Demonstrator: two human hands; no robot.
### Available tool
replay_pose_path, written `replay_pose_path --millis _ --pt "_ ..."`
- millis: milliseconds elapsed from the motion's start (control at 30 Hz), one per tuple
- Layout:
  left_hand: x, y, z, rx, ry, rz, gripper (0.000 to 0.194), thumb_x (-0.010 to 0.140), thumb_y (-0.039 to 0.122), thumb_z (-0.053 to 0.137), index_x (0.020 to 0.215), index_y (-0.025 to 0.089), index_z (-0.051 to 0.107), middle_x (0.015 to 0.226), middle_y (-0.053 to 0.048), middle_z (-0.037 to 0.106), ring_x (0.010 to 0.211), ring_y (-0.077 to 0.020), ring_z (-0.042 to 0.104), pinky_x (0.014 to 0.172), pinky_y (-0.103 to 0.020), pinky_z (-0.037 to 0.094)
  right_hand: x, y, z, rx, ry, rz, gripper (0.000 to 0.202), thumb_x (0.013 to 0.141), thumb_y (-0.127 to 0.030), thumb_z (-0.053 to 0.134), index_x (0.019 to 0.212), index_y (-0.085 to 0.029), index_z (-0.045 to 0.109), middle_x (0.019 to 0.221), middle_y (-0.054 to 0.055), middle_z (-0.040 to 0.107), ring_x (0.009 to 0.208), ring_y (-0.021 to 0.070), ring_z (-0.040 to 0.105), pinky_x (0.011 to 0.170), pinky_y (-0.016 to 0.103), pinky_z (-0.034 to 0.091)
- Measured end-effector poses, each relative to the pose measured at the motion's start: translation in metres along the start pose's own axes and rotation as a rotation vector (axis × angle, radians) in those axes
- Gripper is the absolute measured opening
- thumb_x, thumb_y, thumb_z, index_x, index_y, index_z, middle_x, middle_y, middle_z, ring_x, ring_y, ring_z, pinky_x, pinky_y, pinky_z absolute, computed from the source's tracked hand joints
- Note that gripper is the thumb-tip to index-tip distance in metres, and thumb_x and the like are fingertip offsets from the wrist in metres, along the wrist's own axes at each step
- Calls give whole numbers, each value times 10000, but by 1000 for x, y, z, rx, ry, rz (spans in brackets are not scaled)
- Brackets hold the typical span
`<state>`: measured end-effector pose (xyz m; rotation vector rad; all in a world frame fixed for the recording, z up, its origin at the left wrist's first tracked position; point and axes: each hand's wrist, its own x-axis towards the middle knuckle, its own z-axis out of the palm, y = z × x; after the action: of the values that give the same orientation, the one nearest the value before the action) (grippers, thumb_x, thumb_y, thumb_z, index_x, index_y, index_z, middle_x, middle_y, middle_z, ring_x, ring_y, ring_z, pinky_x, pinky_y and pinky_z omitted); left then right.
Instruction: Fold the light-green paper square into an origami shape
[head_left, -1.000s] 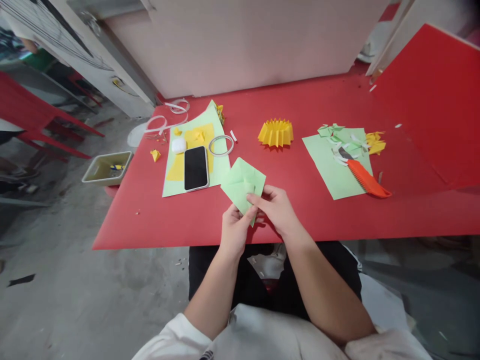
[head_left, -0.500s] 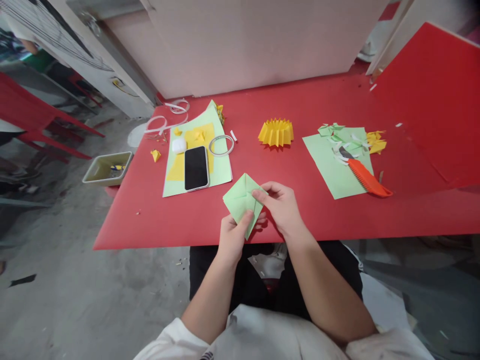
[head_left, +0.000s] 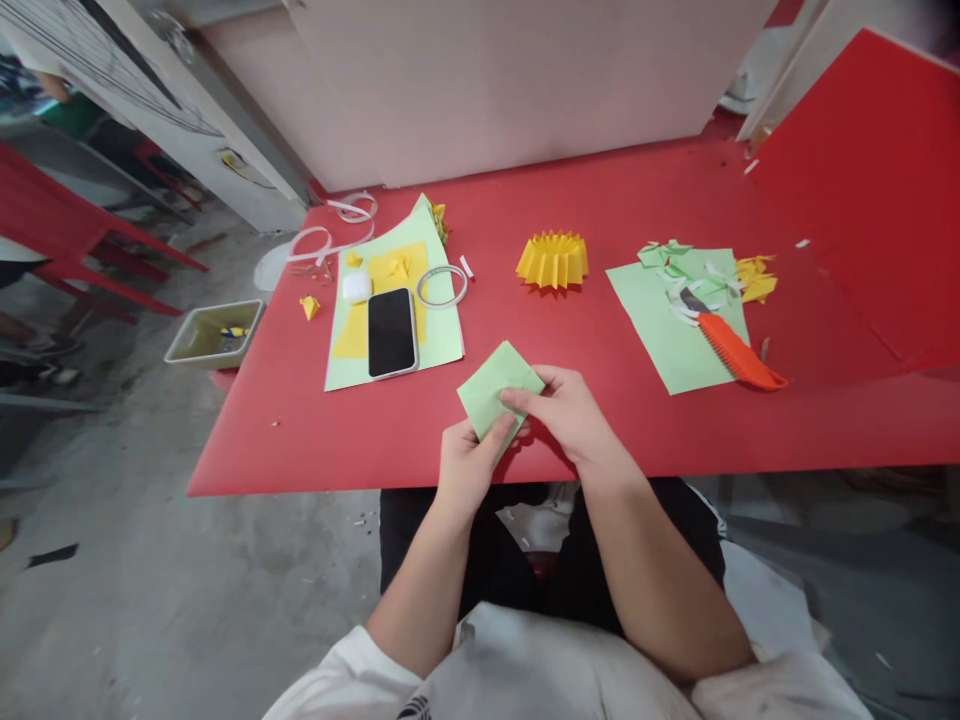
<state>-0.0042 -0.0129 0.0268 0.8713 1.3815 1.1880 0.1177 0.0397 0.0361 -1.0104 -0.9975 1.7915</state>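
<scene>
A folded green paper (head_left: 491, 385) is held between both hands above the front part of the red table. My left hand (head_left: 472, 455) grips its lower corner, thumb on top and fingers underneath. On the right side of the paper, my right hand (head_left: 562, 405) pinches it with the thumb pressed on its face. Behind the hands stands a pleated yellow paper piece (head_left: 553, 262). A black-screened phone (head_left: 391, 334) lies to the left on yellow and green sheets, beside a roll of tape (head_left: 442, 286).
An orange-handled cutter (head_left: 739, 352) rests on a green sheet (head_left: 645, 325) with paper scraps at the right. A white case (head_left: 356, 287) sits near the phone. A bin (head_left: 214, 338) stands left of the table (head_left: 300, 450). A red board (head_left: 885, 200) rises at the right.
The green paper has turned and shifted slightly right in my hands. My left thumb has moved up and right along it, and my right thumb lies nearer its middle.
</scene>
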Motion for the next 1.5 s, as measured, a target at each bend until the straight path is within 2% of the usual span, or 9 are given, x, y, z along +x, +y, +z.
replay_pose_path --millis 167,333,500,633,733,833,1133,1267,1500 --pt "-2 3 -7 125 -69 -5 230 751 349 668 794 131 726 755 -76 731 689 -204 688 659 -305 555 5 -1 -9 -7 202 -130 216 607 -358 763 715 -197 667 705 9 671 641 146 603 618 300 499" --pt "-1 3 -15 95 17 24 238 739 352 676 818 132 718 743 -72 728 663 -189 685 628 -284 550 5 -6 -16 -28 195 -143 211 627 -332 747 784 -210 673 817 26 698 760 169 633 735 335 509" --pt "2 0 -25 166 40 59 506 777 357 636 1242 184 540 775 -48 726 727 -193 690 700 -326 553 0 -9 -28 -207 198 -143 434 689 -289 679 1109 -275 572 820 -2 679 779 166 634 730 335 503" --pt "1 -5 -22 648 233 452 426 854 311 522 1270 220 507 1240 -111 588 1171 -237 534 977 -405 432 2 -4 -38 -569 356 -213 708 713 -280 636 1363 -313 356 634 -55 560 586 133 532 638 311 467" --pt "-2 -12 -5 1019 39 726 457 892 300 444 1321 143 433 1414 -159 398 1363 -258 264 1086 -460 279 6 2 -39 -739 374 -199 750 712 -257 615 1398 -292 312 581 -62 498 518 132 476 556 300 430" --pt "-4 -23 12 1260 -134 656 660 888 463 406 1381 40 296 1433 -236 321 1372 -305 207 1076 -487 283 9 7 -40 -804 338 -147 734 716 -247 597 1395 -282 322 582 -51 511 520 148 496 538 305 423" --pt "-2 -36 17 1413 -188 612 796 856 608 318 1395 25 275 1454 -211 290 1373 -313 210 1093 -473 249 -2 -8 -60 -1036 473 -208 316 798 -272 541 1103 -253 622 819 46 669 770 213 603 676 355 447" --pt "-1 -35 16 1423 -209 628 785 842 628 328 1393 69 310 1459 -180 299 1370 -333 210 1086 -487 247 2 -3 -48 -986 337 -340 210 838 -255 500 963 -241 668 881 35 668 789 176 610 719 321 458" --pt "-1 -37 18 1408 -201 636 829 811 667 347 1361 47 361 1438 -206 328 1357 -361 230 1074 -502 254 12 11 -38 -1233 131 -299 189 834 -221 527 814 -229 715 851 39 625 842 186 569 687 305 426"
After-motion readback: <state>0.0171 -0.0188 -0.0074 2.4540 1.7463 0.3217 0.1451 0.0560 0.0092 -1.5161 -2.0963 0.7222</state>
